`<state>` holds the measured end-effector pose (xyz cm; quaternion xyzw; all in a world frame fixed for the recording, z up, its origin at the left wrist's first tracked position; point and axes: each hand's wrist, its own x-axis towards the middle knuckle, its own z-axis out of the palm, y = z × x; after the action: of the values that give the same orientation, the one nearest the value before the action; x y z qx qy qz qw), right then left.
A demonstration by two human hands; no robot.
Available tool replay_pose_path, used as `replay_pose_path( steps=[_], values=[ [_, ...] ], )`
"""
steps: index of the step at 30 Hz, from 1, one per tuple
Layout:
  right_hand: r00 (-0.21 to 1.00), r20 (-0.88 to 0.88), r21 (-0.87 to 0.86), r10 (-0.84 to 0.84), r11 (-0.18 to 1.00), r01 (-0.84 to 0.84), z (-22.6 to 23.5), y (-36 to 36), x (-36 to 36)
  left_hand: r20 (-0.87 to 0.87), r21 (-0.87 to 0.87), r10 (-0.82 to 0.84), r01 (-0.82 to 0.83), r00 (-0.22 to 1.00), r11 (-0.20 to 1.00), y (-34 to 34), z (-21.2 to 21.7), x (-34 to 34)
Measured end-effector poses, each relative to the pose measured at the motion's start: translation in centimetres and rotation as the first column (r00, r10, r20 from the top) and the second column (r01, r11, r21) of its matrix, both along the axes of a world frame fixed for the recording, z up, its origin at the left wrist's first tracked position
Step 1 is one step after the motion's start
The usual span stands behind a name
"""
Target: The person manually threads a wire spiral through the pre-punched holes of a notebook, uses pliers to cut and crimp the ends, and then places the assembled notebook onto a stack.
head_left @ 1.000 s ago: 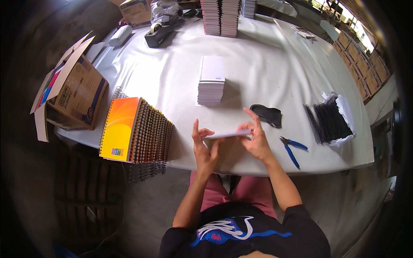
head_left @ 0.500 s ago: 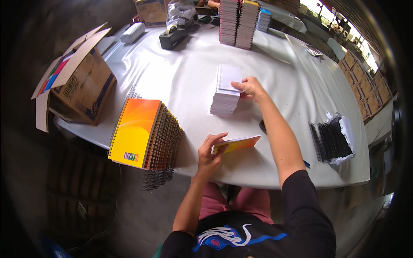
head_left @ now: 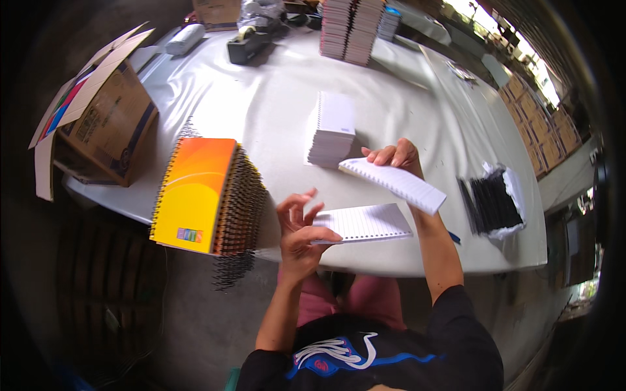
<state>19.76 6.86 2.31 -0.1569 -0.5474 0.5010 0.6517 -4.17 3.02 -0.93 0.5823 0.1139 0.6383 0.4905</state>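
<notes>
A white cloth covers the long surface, which runs away from the person toward a dim, cluttered room; stacked brown cartons line the wall beyond its right end, and bare concrete floor shows under its near edge. The stack of white punched sheets stands near the middle of the surface and serves as the landmark here. Just right of and nearer than that stack, the right hand grips one end of a thick block of lined pages, held tilted above the surface. Nearer still, at the surface's front edge, the left hand pinches the left edge of a thin lined sheet bundle with punched holes along its top; thumb and fingers are closed on it. Left of the white stack lies a pile of spiral notebooks with an orange-to-yellow cover bearing a small coloured label at its near corner, black wire coils showing along its side. Farther left, an open cardboard box sits at the corner, with dark print on its side. Right of the stack, black binding coils lie on white wrapping. Behind it rise tall stacks of notebooks and a black tape dispenser.
</notes>
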Motion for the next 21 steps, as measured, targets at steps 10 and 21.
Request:
replay_pose_path(
  steps=[10, 21],
  values=[
    [0.985, -0.126, -0.076, 0.115, 0.989, -0.125, -1.7, -4.5, -4.1, -0.057, 0.093, 0.063, -0.058, 0.996, 0.994, -0.9, 1.1, 1.9],
    [0.958, 0.017, -0.386, -0.285, 0.882, 0.27, 0.8, -1.6, -0.8, -0.002, -0.158, -0.068, 0.067, 0.998, 0.985, -0.1, 2.3, 2.0]
  ],
)
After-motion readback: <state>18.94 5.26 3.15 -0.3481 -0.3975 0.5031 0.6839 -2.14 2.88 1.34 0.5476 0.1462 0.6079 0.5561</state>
